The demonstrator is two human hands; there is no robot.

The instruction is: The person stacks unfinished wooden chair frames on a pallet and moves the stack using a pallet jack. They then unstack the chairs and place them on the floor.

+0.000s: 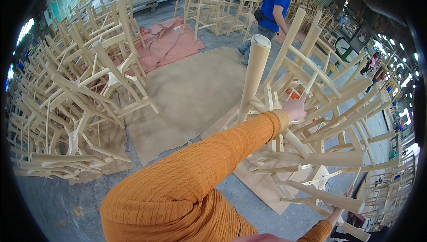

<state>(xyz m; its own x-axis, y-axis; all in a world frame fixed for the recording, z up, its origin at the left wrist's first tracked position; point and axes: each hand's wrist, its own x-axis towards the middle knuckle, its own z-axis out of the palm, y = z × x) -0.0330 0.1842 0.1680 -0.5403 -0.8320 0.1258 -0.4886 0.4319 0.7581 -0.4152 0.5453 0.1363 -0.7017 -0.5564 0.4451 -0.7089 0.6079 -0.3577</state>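
Note:
Unpainted wooden chair frames stand tangled together on my right, many with their legs in the air. My left arm, in an orange ribbed sleeve, reaches across to them. My left hand (294, 109) is closed at a near wooden chair (254, 75), one finger stretched along a rail; its other fingers are largely hidden. Lower down at the right, my right hand (336, 214) is closed around a chair's wooden leg, partly covered by the wood. Thick round legs (333, 158) jut toward me between the two hands. I cannot tell whether both hands hold the same chair.
Another big pile of chair frames (75, 95) stands on the left. Brown cardboard sheets (191, 90) and a reddish cloth (164, 41) cover parts of the concrete floor. A person in a blue shirt (272, 6) is beyond the right pile. More chairs (218, 4) stand farther back.

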